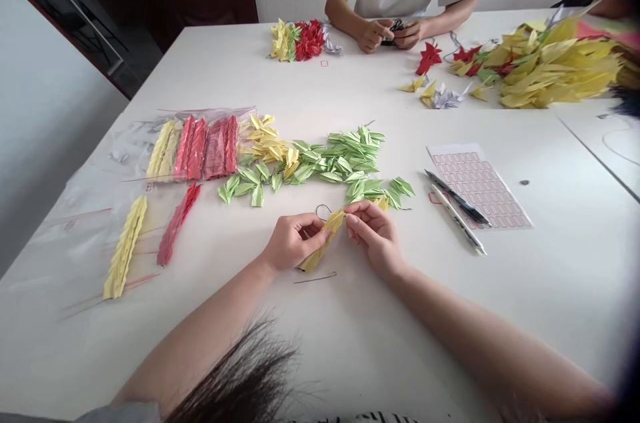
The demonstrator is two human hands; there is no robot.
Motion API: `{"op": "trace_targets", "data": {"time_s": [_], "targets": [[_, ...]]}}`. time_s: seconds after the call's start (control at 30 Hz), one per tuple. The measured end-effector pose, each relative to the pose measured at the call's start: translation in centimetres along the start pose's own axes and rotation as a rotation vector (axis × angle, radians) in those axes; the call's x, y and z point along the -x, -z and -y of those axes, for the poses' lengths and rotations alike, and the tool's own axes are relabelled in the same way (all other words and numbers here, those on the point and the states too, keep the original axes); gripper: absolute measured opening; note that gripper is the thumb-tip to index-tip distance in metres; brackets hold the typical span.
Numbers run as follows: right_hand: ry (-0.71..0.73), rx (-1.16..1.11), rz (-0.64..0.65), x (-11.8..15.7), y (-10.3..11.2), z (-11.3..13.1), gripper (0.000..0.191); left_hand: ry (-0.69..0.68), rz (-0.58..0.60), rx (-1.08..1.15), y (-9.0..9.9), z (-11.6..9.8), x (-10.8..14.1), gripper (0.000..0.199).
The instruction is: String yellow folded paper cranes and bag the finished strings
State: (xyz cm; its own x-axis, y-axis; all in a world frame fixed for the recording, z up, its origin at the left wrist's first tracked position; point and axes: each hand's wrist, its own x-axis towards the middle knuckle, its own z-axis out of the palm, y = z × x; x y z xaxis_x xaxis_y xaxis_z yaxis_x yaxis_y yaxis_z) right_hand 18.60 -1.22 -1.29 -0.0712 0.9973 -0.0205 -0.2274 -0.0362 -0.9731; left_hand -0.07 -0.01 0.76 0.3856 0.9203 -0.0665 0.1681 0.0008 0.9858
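My left hand [291, 241] is closed round a slim stack of yellow folded paper pieces [316, 259], which slants up toward the right. At the stack's upper end, my right hand [376, 236] pinches its tip between thumb and forefinger. A dark loop of thread or wire [323, 212] stands out beside that end. Below my hands, a thin hooked wire [316, 278] lies on the table. Just beyond my fingers spread loose light-green folded paper pieces [353, 153], with yellow folded pieces [265, 140] to their left.
To the left, clear bags hold red and yellow stacks [205, 148]; a yellow stack [125, 248] and a red stack [179, 224] lie nearer. A pen [457, 198] and a white pen [457, 220] rest by a label sheet [493, 186]. A person's hands [393, 34] hold a dark object opposite.
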Motion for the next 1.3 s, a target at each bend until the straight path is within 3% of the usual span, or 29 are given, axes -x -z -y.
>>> {"op": "trace_targets", "data": {"time_s": [0.23, 0.43, 0.63, 1.07, 1.3], "targets": [[-0.003, -0.088, 0.032, 0.2, -0.1, 0.2, 0.023, -0.003, -0.024, -0.015, -0.2, -0.2, 0.0, 0.025], [0.002, 0.106, 0.048, 0.2, -0.6, 0.8, 0.031, -0.007, -0.013, 0.008, -0.1, 0.0, -0.1, 0.025], [0.06, 0.267, -0.037, 0.4, -1.2, 0.8, 0.032, -0.037, 0.002, -0.016, -0.2, 0.0, 0.0, 0.029], [0.054, 0.292, -0.089, 0.6, -1.1, 0.8, 0.028, -0.027, 0.021, -0.022, -0.2, 0.0, 0.0, 0.031], [0.052, 0.283, -0.069, 0.8, -0.8, 1.0, 0.038, -0.027, 0.028, -0.055, -0.1, 0.0, 0.1, 0.03]]}}
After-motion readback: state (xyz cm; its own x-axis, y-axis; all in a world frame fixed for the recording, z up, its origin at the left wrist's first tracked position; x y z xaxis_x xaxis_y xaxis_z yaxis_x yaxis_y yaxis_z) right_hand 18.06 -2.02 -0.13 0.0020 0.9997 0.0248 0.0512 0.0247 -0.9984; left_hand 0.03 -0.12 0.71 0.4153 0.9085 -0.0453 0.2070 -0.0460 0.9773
